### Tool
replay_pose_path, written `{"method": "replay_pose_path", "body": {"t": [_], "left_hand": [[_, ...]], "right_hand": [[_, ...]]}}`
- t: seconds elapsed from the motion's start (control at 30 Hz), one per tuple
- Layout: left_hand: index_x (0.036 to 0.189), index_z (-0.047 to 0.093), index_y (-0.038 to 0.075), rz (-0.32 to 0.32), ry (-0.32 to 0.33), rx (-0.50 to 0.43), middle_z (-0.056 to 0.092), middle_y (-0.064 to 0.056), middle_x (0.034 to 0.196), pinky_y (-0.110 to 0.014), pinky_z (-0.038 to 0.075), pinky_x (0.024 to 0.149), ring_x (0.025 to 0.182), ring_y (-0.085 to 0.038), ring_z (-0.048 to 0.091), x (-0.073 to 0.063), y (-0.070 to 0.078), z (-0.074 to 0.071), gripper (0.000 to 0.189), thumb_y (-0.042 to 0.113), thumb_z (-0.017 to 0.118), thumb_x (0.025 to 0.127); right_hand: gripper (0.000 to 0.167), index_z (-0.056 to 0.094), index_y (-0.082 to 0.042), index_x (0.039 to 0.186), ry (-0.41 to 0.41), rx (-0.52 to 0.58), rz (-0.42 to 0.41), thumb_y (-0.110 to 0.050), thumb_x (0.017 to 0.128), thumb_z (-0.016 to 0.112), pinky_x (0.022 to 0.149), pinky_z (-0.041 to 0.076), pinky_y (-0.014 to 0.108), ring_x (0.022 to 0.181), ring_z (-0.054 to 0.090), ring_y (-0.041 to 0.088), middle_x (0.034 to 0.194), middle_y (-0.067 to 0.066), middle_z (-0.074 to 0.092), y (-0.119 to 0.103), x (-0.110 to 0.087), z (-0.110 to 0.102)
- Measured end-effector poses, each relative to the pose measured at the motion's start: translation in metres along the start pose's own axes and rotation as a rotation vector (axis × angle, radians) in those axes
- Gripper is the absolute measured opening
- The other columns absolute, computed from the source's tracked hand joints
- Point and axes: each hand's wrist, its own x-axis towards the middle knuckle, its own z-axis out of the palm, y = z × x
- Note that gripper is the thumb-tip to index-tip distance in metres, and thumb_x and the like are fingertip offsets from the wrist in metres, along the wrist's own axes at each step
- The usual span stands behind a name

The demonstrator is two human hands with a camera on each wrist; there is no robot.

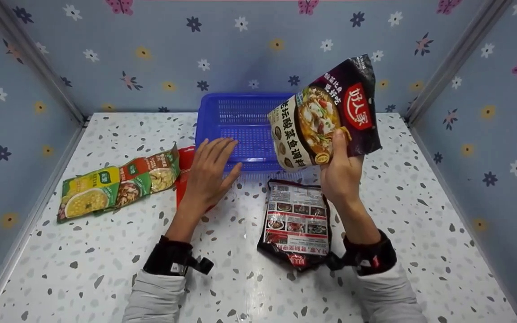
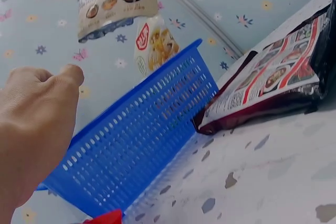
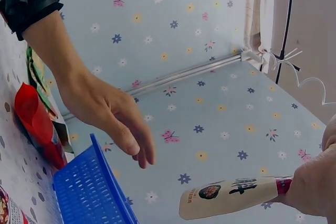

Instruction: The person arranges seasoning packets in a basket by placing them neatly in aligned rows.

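My right hand [image 1: 341,177] grips a purple-and-cream fish seasoning packet [image 1: 317,116], thumb across its printed front. The packet is tilted over the right part of a blue plastic basket [image 1: 201,121] and hides that part in the head view. My left hand [image 1: 211,172] hovers at the basket's front left, fingers spread and holding nothing. Beneath it a red packet [image 1: 186,157] lies partly hidden. In the left wrist view, a white-and-yellow packet [image 2: 157,45] shows above the basket's rim.
A black-edged packet [image 1: 296,220] lies back side up on the speckled table in front of the basket. To the left, several green and yellow food packets [image 1: 119,181] overlap in a row. Flower-patterned panels [image 1: 240,45] enclose the back and sides.
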Motion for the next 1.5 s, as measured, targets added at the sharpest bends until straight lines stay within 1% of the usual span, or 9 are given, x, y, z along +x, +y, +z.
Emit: {"method": "replay_pose_path", "body": {"t": [0.17, 0.3, 0.43, 0.6, 0.67, 0.8, 1.1, 1.27, 1.5], "left_hand": [[0.158, 0.063, 0.007, -0.049, -0.083, -0.009, 0.069, -0.017, 0.157, -0.061, 0.037, 0.137, 0.147, -0.039, 0.063, -0.005, -0.007, 0.009, 0.052, 0.035, 0.068, 0.114], [0.154, 0.067, 0.007, -0.053, -0.117, 0.011, 0.074, -0.016, 0.151, -0.059, 0.041, 0.134, 0.140, -0.038, 0.068, -0.010, -0.011, 0.015, 0.047, 0.035, 0.063, 0.117], [0.152, 0.070, 0.006, -0.040, -0.113, 0.027, 0.077, -0.015, 0.146, -0.056, 0.046, 0.126, 0.134, -0.038, 0.070, -0.012, -0.013, 0.018, 0.043, 0.032, 0.058, 0.119], [0.150, 0.071, 0.007, -0.049, -0.111, 0.018, 0.078, -0.015, 0.144, -0.053, 0.049, 0.118, 0.130, -0.037, 0.071, -0.012, -0.014, 0.019, 0.037, 0.020, 0.063, 0.117], [0.150, 0.071, 0.007, -0.057, -0.114, 0.012, 0.078, -0.015, 0.143, -0.053, 0.049, 0.117, 0.129, -0.037, 0.070, -0.012, -0.014, 0.019, 0.037, 0.017, 0.066, 0.115], [0.147, 0.071, 0.007, -0.072, -0.116, 0.005, 0.079, -0.015, 0.140, -0.053, 0.050, 0.116, 0.128, -0.037, 0.070, -0.011, -0.015, 0.020, 0.035, 0.017, 0.066, 0.115], [0.142, 0.074, 0.007, -0.102, -0.118, -0.023, 0.079, -0.014, 0.136, -0.053, 0.050, 0.115, 0.127, -0.036, 0.071, -0.009, -0.015, 0.023, 0.031, 0.017, 0.067, 0.114], [0.140, 0.075, 0.007, -0.105, -0.102, -0.024, 0.079, -0.014, 0.134, -0.052, 0.050, 0.113, 0.124, -0.036, 0.071, -0.008, -0.016, 0.023, 0.030, 0.018, 0.066, 0.114], [0.141, 0.074, 0.007, -0.092, -0.101, -0.041, 0.079, -0.014, 0.134, -0.052, 0.049, 0.115, 0.124, -0.036, 0.071, -0.010, -0.015, 0.023, 0.030, 0.018, 0.064, 0.115]], "right_hand": [[0.048, 0.035, -0.007, 0.167, -0.027, 0.043, -0.048, -0.006, 0.120, 0.036, 0.114, 0.064, 0.046, 0.139, 0.066, 0.029, 0.154, 0.018, 0.058, 0.001, 0.001, -0.001], [0.047, 0.036, -0.007, 0.166, -0.028, 0.039, -0.051, -0.007, 0.120, 0.037, 0.113, 0.064, 0.046, 0.139, 0.066, 0.030, 0.153, 0.018, 0.059, 0.001, 0.001, -0.002], [0.048, 0.033, -0.008, 0.168, -0.035, 0.035, -0.040, -0.007, 0.120, 0.036, 0.116, 0.063, 0.048, 0.144, 0.064, 0.033, 0.157, 0.020, 0.056, 0.001, 0.001, -0.002], [0.051, 0.031, -0.009, 0.171, -0.041, 0.015, -0.024, -0.008, 0.120, 0.036, 0.117, 0.062, 0.049, 0.145, 0.063, 0.035, 0.160, 0.021, 0.054, 0.002, 0.001, -0.001], [0.050, 0.032, -0.009, 0.170, -0.046, 0.002, -0.022, -0.008, 0.120, 0.037, 0.117, 0.062, 0.049, 0.143, 0.064, 0.035, 0.159, 0.021, 0.055, 0.002, 0.001, -0.001], [0.049, 0.033, -0.009, 0.169, -0.055, -0.023, -0.015, -0.010, 0.121, 0.037, 0.116, 0.062, 0.050, 0.140, 0.066, 0.034, 0.158, 0.020, 0.056, 0.002, 0.001, -0.001], [0.049, 0.032, -0.009, 0.170, -0.034, -0.037, -0.015, -0.011, 0.121, 0.037, 0.117, 0.062, 0.047, 0.145, 0.062, 0.034, 0.158, 0.018, 0.056, 0.003, -0.002, 0.000], [0.049, 0.032, -0.010, 0.170, -0.055, -0.040, -0.012, -0.013, 0.122, 0.036, 0.116, 0.062, 0.047, 0.144, 0.064, 0.033, 0.158, 0.019, 0.056, 0.005, -0.002, 0.001], [0.048, 0.032, -0.010, 0.170, -0.039, -0.071, 0.003, -0.014, 0.122, 0.037, 0.118, 0.061, 0.049, 0.144, 0.064, 0.035, 0.157, 0.018, 0.057, 0.006, 0.002, 0.000]]}}
